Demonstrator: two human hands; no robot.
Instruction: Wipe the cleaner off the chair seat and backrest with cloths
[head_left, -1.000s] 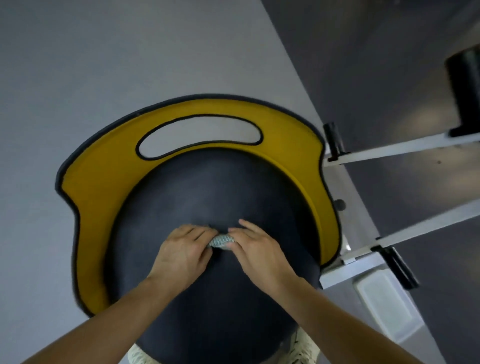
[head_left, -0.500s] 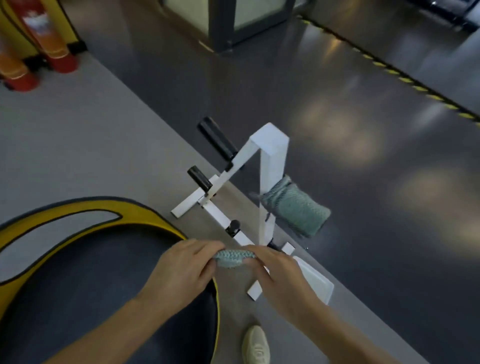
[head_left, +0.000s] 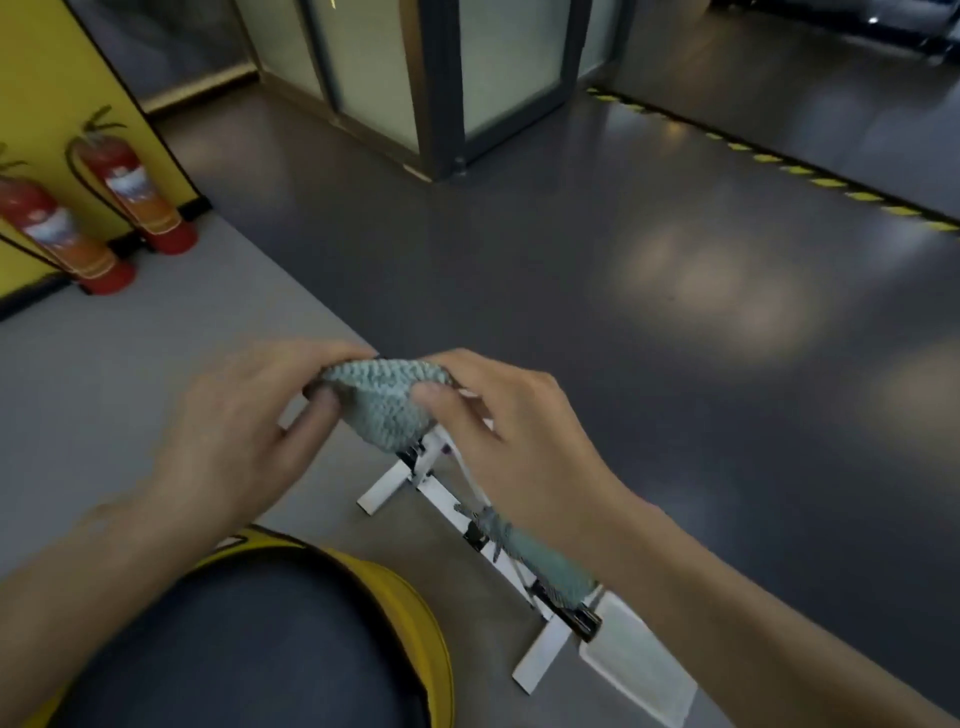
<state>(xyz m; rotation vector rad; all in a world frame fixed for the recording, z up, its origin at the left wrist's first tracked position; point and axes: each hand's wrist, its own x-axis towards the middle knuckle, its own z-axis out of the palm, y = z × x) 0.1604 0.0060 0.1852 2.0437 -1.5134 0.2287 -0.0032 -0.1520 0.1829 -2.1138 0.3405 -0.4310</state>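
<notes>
1. Both hands are up in the air in front of me, pinching the same grey-green cloth (head_left: 385, 405) between them.
2. Left hand (head_left: 244, 431) grips its left end, thumb pressed on top.
3. Right hand (head_left: 511, 431) clamps the right end the same way.
4. Chair seat (head_left: 249, 644), dark with a yellow rim, sits below my left forearm, well clear of the cloth.
5. Second cloth (head_left: 540, 561) hangs on the white rack (head_left: 400, 480) under my right wrist.

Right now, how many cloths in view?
2. One cloth is held up between the left hand and right hand. The second cloth hangs on the white rack, partly behind the right forearm. Others may be hidden.
</notes>
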